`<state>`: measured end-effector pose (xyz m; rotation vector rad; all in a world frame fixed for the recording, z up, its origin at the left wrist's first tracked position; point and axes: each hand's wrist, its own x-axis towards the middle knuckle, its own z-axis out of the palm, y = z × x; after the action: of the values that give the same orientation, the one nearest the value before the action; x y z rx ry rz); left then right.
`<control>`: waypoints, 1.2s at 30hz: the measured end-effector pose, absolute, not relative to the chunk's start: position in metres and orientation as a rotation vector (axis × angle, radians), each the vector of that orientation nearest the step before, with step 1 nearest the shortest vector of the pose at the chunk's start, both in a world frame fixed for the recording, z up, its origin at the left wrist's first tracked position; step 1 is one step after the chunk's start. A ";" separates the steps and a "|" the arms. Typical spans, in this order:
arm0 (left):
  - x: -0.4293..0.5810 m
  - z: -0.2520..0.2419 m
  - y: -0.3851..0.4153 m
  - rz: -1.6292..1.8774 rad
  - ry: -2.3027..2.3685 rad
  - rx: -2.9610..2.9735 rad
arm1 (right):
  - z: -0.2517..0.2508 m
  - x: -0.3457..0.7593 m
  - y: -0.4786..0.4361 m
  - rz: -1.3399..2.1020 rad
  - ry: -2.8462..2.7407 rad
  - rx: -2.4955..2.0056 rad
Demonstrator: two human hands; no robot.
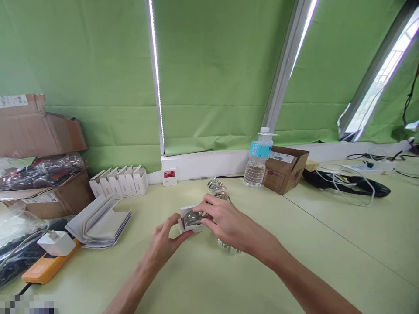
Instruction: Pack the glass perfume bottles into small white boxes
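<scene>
My left hand (pixel 163 239) grips a small open white box (pixel 197 229) by its left end, thumb at the front and fingers behind. A clear rounded glass piece (pixel 191 218) lies partly inside the box. My right hand (pixel 231 224) reaches over from the right, its fingers closed on the right end of the glass piece. Under and behind that hand runs a line of similar clear glass pieces (pixel 216 186) with gold-coloured bits; my hand hides its middle.
Several white boxes (pixel 118 182) stand in a row at the back left, near flat folded white cartons (pixel 108 224). A water bottle (pixel 256 163) and a brown carton (pixel 283 172) stand at the back. An orange power strip (pixel 49 268) lies on the left.
</scene>
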<state>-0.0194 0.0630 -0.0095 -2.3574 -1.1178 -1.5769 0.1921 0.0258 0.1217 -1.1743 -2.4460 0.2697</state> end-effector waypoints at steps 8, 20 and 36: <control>-0.020 -0.014 0.062 -1.573 -1.327 -2.465 | 0.117 0.187 0.027 0.223 -2.503 -1.156; -0.020 -0.012 0.060 -1.536 -1.349 -2.509 | 0.116 0.185 0.024 0.193 -2.545 -1.125; -0.018 -0.003 0.054 -1.483 -1.334 -2.523 | 0.109 0.177 0.022 0.086 -2.634 -1.061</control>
<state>-0.0180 0.0536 -0.0025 -2.5231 -1.3341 -1.4833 0.1774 0.0219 0.1089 -1.0613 -2.6343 0.0856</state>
